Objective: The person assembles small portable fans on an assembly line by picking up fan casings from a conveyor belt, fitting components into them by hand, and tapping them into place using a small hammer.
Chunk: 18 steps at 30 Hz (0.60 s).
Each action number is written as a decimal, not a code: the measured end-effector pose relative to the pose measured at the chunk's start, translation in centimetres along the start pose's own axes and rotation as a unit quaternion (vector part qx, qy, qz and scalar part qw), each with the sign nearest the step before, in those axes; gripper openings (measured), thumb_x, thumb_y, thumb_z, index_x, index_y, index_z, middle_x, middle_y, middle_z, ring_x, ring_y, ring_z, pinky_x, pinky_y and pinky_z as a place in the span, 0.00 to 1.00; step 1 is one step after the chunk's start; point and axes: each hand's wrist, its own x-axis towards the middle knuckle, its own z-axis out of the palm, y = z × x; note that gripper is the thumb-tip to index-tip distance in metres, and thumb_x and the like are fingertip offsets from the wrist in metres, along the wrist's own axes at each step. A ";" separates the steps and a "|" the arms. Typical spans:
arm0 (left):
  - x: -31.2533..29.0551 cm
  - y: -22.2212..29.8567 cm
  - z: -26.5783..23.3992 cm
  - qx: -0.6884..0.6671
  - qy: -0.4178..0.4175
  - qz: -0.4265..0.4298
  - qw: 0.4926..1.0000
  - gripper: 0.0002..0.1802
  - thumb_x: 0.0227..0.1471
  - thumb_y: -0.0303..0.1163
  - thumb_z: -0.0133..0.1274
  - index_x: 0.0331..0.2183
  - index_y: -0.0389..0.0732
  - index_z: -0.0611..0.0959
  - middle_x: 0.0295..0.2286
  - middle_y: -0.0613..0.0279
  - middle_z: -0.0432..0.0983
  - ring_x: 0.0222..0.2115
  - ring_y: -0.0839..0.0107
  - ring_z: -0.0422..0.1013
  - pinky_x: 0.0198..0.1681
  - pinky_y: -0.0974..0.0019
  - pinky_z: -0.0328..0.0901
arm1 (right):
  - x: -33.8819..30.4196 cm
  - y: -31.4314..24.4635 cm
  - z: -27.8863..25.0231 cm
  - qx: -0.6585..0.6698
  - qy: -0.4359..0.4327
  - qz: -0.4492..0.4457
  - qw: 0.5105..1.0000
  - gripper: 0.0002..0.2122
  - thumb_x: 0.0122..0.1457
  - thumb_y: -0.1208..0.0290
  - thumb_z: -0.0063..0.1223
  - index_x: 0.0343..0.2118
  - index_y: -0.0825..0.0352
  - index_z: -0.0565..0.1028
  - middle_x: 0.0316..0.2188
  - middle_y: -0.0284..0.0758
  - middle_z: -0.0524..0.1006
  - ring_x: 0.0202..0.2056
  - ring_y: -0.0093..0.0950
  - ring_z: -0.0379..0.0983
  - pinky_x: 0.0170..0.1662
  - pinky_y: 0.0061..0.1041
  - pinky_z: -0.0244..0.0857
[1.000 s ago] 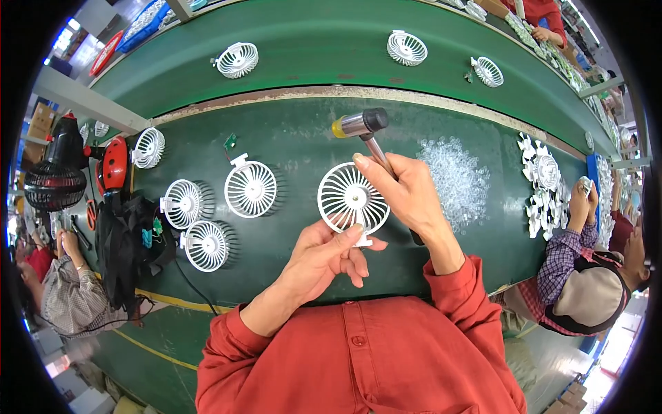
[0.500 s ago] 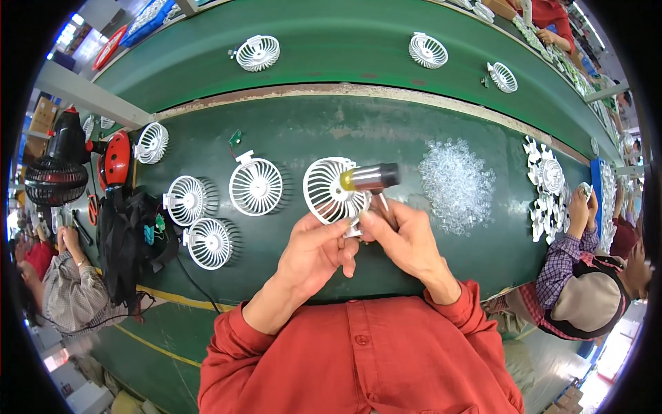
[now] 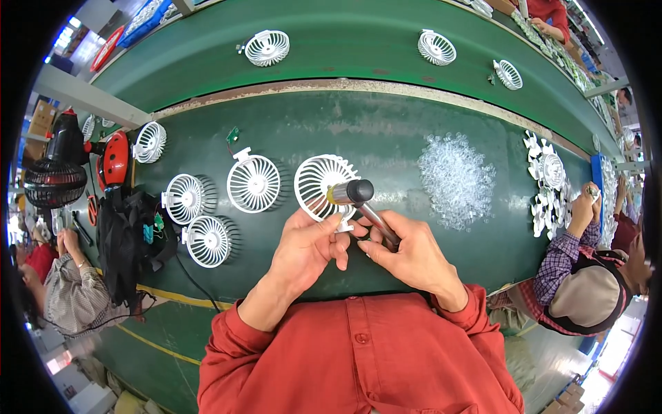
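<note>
My left hand (image 3: 296, 252) grips a white slatted fan housing (image 3: 312, 181) by the stub on its near edge, tilting it over the bench. In my right hand (image 3: 422, 259) is a small hammer (image 3: 360, 190) with a metal head, one yellow face and one black face. Its yellow face is at the middle of the housing; whether it touches cannot be made out, as the head covers that spot. To the left lie more white fan housings (image 3: 254, 183), one with a small green circuit board (image 3: 233, 134) beside it.
A heap of small clear plastic pieces (image 3: 456, 181) lies on the right of the green bench, with white fan blades (image 3: 548, 181) beyond. A green conveyor belt (image 3: 345, 48) carries housings. At left are a black fan (image 3: 55, 181) and black bag (image 3: 124, 241). People sit on both sides.
The hammer head has swung left and nearer me over the housing, its black face now turned more toward me. Housings on the belt have moved right.
</note>
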 end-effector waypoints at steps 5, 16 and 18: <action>-0.1 -0.2 -0.1 0.053 -0.005 0.009 0.999 0.15 0.61 0.28 0.48 0.49 0.34 0.71 0.36 0.46 0.78 0.25 0.72 0.73 0.23 0.67 0.73 | -0.2 -1.0 -1.0 -0.049 -0.029 -0.019 0.998 0.09 0.56 0.75 0.55 0.39 0.70 0.75 0.23 0.37 0.73 0.23 0.29 0.69 0.28 0.30 0.63; -0.6 0.5 0.1 0.058 -0.025 -0.064 0.996 0.18 0.61 0.31 0.46 0.51 0.34 0.70 0.34 0.51 0.77 0.24 0.69 0.75 0.22 0.65 0.74 | -0.4 -0.8 -1.6 0.009 -0.065 0.021 0.998 0.07 0.53 0.76 0.58 0.35 0.70 0.74 0.20 0.31 0.67 0.22 0.21 0.62 0.26 0.25 0.60; -0.5 0.2 -0.1 0.045 -0.022 -0.056 0.997 0.17 0.62 0.30 0.46 0.51 0.34 0.70 0.34 0.51 0.77 0.25 0.68 0.76 0.23 0.65 0.74 | -0.5 -0.6 -1.4 0.047 -0.047 0.009 0.998 0.06 0.52 0.77 0.61 0.33 0.69 0.76 0.18 0.23 0.67 0.20 0.13 0.57 0.23 0.19 0.52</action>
